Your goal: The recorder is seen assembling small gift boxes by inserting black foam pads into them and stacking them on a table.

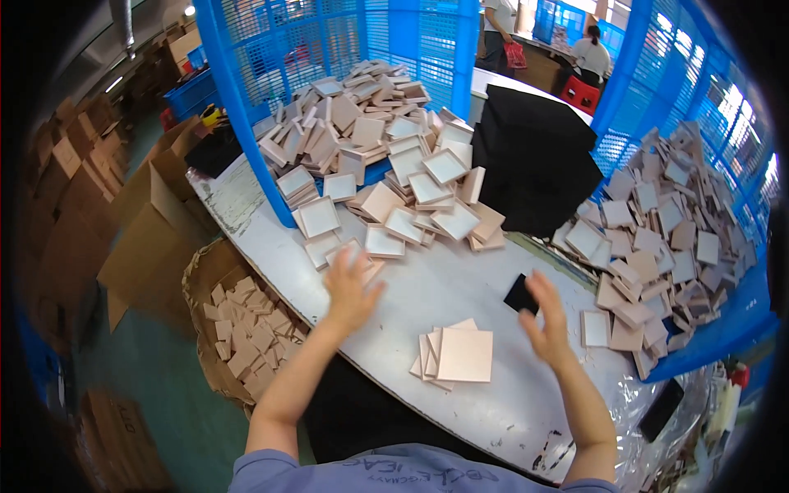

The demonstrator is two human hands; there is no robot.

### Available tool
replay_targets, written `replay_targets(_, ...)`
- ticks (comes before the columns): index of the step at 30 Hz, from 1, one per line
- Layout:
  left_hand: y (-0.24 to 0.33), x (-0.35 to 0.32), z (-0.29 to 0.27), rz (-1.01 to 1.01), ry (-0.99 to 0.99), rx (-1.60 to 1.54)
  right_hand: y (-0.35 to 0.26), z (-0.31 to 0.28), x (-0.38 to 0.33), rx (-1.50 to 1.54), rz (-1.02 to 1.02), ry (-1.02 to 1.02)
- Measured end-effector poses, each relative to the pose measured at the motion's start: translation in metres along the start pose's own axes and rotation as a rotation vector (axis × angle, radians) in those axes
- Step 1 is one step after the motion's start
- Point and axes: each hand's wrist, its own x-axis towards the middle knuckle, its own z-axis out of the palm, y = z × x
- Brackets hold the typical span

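My left hand (352, 289) is over the table, fingers spread and slightly blurred, at the near edge of a heap of shallow square pale-pink boxes (383, 201) with white insides. Nothing shows in its grasp. Farther right, my right hand (549, 324) is open, thumb and fingers apart. Its fingertips are beside a small black square piece (519, 294) on the table; whether they touch it I cannot tell. Between my forearms lies a loose, fanned stack of several pale-pink square boxes (465, 356), flat faces up.
Blue plastic crates (246, 107) hold the heap behind and another pile of boxes (657, 238) at right. A tall black stack of sheets (534, 152) stands between. Left of the table (411, 403), a carton (205, 329) holds more pieces. A dark phone (661, 409) lies at right.
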Motion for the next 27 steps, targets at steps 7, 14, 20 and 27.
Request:
replay_targets(7,-0.059,-0.009,-0.001,0.072,-0.046,-0.011,0.066,0.023,-0.020,-0.488,0.156,-0.150)
replay_targets(14,0.062,-0.008,-0.042,0.143,0.016,-0.505,0.071,0.028,-0.019,-0.566,0.110,-0.095)
replay_targets(20,0.137,-0.051,-0.028,0.375,-0.253,-0.511,0.066,0.005,-0.011,-0.361,0.317,0.196)
replay_targets(27,0.127,-0.041,-0.024,0.364,-0.439,-0.523,0.025,-0.014,0.005,-0.379,-0.020,0.595)
